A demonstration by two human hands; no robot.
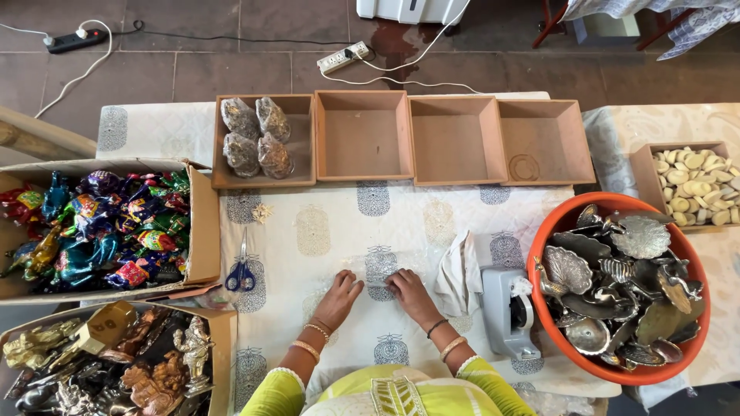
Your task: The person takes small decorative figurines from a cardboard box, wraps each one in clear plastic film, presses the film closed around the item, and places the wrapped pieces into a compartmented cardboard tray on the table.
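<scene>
Flattening: both hands press a clear plastic sheet (378,266) on the counter (324,231).
Left hand (338,296): fingers spread flat on the sheet, grasping nothing.
Right hand (411,294): fingers flat, released likewise.
Sheet location: under and just beyond the fingertips.
Sheet axis: seemingly left to right; edges hard to tell.
Next move, judged: needs a firm pinch on one edge.
Nearby: scissors (241,273) left of the fingers, tape dispenser (510,312) right.

Clear film under left hand (338,296) and right hand (410,293) is barely made out; edges can't be traced. Box of figurines (116,362) near left hand is cut by bottom-left edge. Orange tub (617,370) by right hand: lower pieces are buried, unidentifiable.
</scene>
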